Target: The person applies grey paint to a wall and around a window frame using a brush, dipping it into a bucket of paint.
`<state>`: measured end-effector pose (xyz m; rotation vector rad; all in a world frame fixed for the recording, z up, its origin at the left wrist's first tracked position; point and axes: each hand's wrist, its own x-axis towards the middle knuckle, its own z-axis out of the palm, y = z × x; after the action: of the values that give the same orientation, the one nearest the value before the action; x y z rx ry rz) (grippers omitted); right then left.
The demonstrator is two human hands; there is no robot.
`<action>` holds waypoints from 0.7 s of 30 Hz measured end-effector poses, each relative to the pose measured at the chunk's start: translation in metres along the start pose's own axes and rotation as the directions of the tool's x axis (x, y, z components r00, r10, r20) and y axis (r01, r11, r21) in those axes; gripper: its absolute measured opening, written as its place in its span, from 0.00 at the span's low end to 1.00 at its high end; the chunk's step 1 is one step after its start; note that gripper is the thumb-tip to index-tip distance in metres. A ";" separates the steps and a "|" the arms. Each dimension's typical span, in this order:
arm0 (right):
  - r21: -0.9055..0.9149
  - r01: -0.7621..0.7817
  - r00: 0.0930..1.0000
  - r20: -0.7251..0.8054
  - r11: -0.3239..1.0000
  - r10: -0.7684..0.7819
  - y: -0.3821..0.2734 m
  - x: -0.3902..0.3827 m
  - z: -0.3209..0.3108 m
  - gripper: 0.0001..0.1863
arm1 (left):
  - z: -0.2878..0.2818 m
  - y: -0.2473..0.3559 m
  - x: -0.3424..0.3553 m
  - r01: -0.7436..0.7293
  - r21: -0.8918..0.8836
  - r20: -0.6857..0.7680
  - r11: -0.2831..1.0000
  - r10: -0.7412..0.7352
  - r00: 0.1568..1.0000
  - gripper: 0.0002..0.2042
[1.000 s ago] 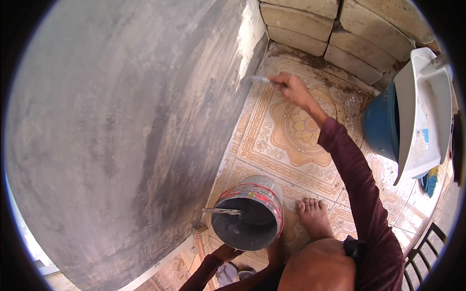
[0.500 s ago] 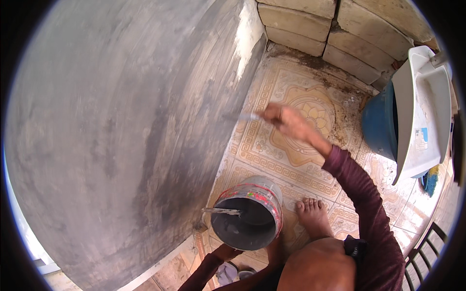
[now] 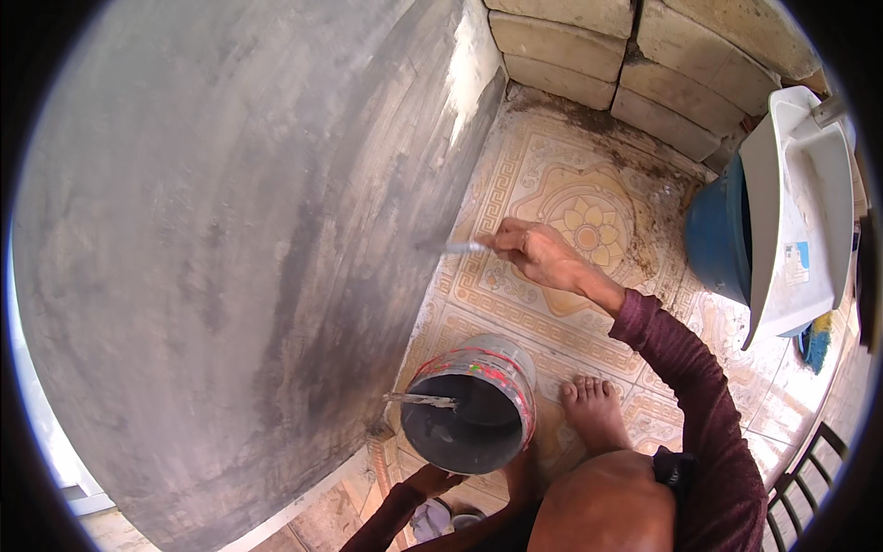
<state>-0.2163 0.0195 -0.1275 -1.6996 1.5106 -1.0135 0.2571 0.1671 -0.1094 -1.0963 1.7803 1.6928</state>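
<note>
My right hand [image 3: 543, 256] is closed around the handle of a paintbrush [image 3: 460, 247], whose blurred dark tip points left at the wall. The wall [image 3: 276, 230] is covered in streaky grey coating, with an uncoated white patch near the far corner. Below stands a bucket [image 3: 529, 368] with red marks round its side, holding dark grey paint [image 3: 478, 432]. A paint-crusted stick [image 3: 421, 400] lies across its left rim. My left hand [image 3: 432, 480] grips the bucket at its near side; its fingers are partly hidden by the bucket.
Patterned tiles [image 3: 589, 340] cover the floor, with dirt along the far edge. Stacked pale blocks [image 3: 561, 41] close off the far end. On the right are a blue tub [image 3: 717, 235], a white plastic piece [image 3: 809, 212] and a dark slatted rack [image 3: 809, 478]. My bare foot [image 3: 593, 409] is beside the bucket.
My right hand and the paintbrush have moved slightly down and nearer along the wall. The left hand and the bucket have stayed put.
</note>
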 end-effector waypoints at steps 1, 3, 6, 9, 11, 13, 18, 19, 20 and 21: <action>0.027 0.036 0.996 0.077 0.999 -0.038 -0.001 -0.001 0.000 0.21 | 0.000 -0.005 -0.002 0.014 0.011 0.001 1.000 -0.014 1.000 0.19; -0.081 -0.019 0.994 -0.110 0.997 0.010 0.029 0.016 -0.017 0.19 | -0.002 0.001 0.002 -0.023 -0.002 0.019 1.000 0.023 1.000 0.18; 0.128 -0.186 0.910 -0.351 0.974 0.220 0.076 0.047 -0.072 0.19 | -0.009 0.013 0.006 0.026 -0.002 0.098 1.000 -0.025 0.995 0.20; 0.050 -0.215 0.796 -0.569 0.975 0.205 0.095 0.055 -0.075 0.19 | -0.010 0.026 0.002 0.110 -0.041 0.121 0.993 -0.104 0.987 0.21; 0.086 -0.216 0.805 -0.548 0.973 0.227 0.083 0.054 -0.062 0.20 | -0.008 0.022 -0.001 0.114 -0.052 0.086 0.992 -0.109 0.990 0.20; 0.113 -0.175 0.886 -0.416 0.978 0.207 0.034 0.046 -0.024 0.19 | -0.001 0.002 -0.005 0.075 -0.034 0.035 0.997 -0.074 0.997 0.17; -0.037 0.010 0.996 -0.092 0.999 -0.013 -0.005 0.009 -0.021 0.17 | -0.011 0.019 0.000 0.074 0.010 0.092 0.997 -0.074 0.993 0.19; -0.031 -0.026 0.991 -0.130 0.999 0.021 0.001 0.018 -0.026 0.17 | -0.011 0.016 -0.001 0.070 0.014 0.082 0.997 -0.071 0.994 0.19; -0.037 -0.076 0.983 -0.171 0.996 0.068 0.010 0.026 -0.039 0.17 | -0.011 0.019 0.001 0.085 0.012 0.096 0.996 -0.086 0.992 0.19; -0.037 -0.123 0.971 -0.212 0.992 0.112 0.021 0.035 -0.050 0.17 | -0.013 0.022 0.002 0.105 0.011 0.107 0.994 -0.105 0.989 0.19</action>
<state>-0.2688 -0.0168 -0.1165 -1.5543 1.7627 -1.1288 0.2410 0.1529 -0.0950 -1.0566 1.6312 1.6514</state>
